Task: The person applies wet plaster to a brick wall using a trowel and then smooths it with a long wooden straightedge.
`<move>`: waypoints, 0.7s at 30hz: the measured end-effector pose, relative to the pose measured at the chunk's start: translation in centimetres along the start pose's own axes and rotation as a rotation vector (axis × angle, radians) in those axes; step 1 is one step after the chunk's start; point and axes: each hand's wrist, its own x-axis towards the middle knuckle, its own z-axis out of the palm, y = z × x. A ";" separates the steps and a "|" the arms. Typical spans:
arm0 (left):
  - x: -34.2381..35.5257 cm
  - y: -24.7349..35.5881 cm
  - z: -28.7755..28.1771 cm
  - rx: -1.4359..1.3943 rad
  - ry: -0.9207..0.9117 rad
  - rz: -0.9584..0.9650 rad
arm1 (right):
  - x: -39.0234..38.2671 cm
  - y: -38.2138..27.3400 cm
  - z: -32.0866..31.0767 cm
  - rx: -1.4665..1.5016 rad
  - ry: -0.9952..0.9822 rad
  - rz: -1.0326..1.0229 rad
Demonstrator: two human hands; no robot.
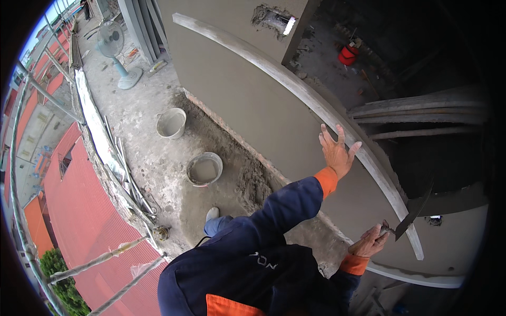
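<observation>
A long pale straightedge board (pixel 284 76) runs along the edge of the freshly plastered grey wall (pixel 232 79), beside the dark window opening. My left hand (pixel 337 151) is open with its fingers spread, at the near side of the board; whether it presses on the board or the plaster I cannot tell. My right hand (pixel 370 241) is closed round the handle of a trowel (pixel 415 211). The trowel's dark blade is tilted up across the board near its lower right end. Both sleeves are navy with orange cuffs.
Two buckets, one with grey mortar (pixel 204 169) and another bucket (pixel 172 124), stand on the rough floor. Behind them is a standing fan (pixel 112 42). Scaffold poles (pixel 100 260) line the left edge above a red roof (pixel 79 195). A red bucket (pixel 348 55) sits beyond the opening.
</observation>
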 end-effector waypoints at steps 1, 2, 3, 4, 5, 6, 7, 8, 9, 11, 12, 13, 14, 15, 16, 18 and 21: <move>0.0 0.6 0.0 -0.067 -0.125 -0.124 | -0.5 1.3 -1.6 0.072 0.063 0.041; -0.1 1.1 0.0 -0.131 -0.251 -0.259 | -1.0 2.5 -3.0 0.141 0.126 0.083; -0.2 1.6 0.2 -0.268 -0.284 -0.320 | -1.1 3.7 -4.2 0.232 0.216 0.164; -0.2 2.0 0.5 -0.400 -0.316 -0.388 | -1.6 4.8 -5.2 0.330 0.318 0.174; -0.4 2.3 0.9 -0.549 -0.283 -0.427 | -2.1 5.6 -6.4 0.231 0.325 0.174; -0.5 2.8 1.7 -0.519 -0.203 -0.416 | -2.5 6.2 -7.6 0.161 0.337 0.191; -0.7 3.3 2.6 -0.506 -0.059 -0.372 | -2.8 6.7 -8.8 0.111 0.348 0.209; -0.8 3.6 3.5 -0.491 0.021 -0.380 | -3.1 7.2 -9.8 0.172 0.277 0.201; -0.9 3.7 4.3 -0.473 0.113 -0.341 | -3.3 7.6 -10.9 0.174 0.267 0.211; -1.3 3.5 5.1 -0.417 0.163 -0.367 | -4.1 8.1 -12.8 0.207 0.242 0.238; -1.9 3.0 5.0 -0.471 0.155 -0.418 | -4.5 8.3 -13.7 0.102 0.288 0.330; -2.7 2.2 4.4 -0.526 0.146 -0.468 | -5.0 8.6 -14.6 0.021 0.304 0.276; -3.2 1.5 3.8 -0.582 0.135 -0.515 | -5.6 9.0 -15.3 -0.040 0.330 0.236; -4.2 0.5 3.0 -0.672 0.143 -0.574 | -6.0 9.5 -16.0 -0.094 0.331 0.177; -6.0 -0.8 1.7 -0.758 0.159 -0.615 | -6.5 10.1 -16.9 -0.196 0.321 0.080; -8.7 -3.7 -1.4 -0.697 0.082 -0.758 | -7.9 11.5 -18.3 -0.341 0.308 0.138; -12.6 -8.7 -6.6 -0.762 -0.082 -0.835 | -10.1 14.4 -19.7 -0.561 0.239 0.174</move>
